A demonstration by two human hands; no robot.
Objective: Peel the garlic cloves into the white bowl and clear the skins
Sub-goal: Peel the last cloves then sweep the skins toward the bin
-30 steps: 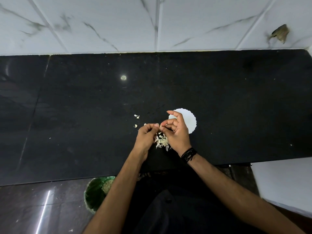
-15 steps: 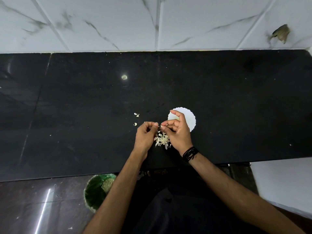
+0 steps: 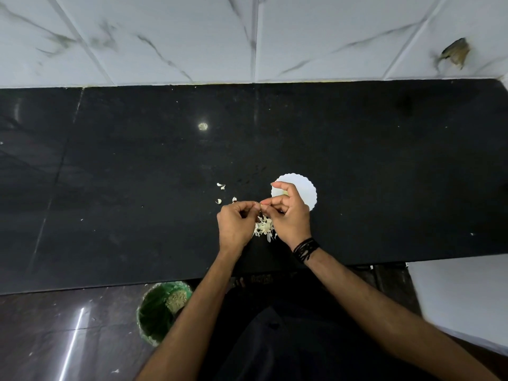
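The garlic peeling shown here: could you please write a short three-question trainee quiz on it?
1. True or false: the white bowl stands left of both hands.
2. Where is the heap of skins? A) in the bowl B) on the black counter below the hands C) on the floor
3. Fill in: the green ___ stands on the floor.

Key: 1 false; 2 B; 3 bin. The left hand and right hand pinch a small piece; the clove itself is too small to tell.

The black stone counter (image 3: 357, 149) carries a white bowl (image 3: 306, 192), a skin pile (image 3: 264, 226) and stray scraps (image 3: 220, 186).
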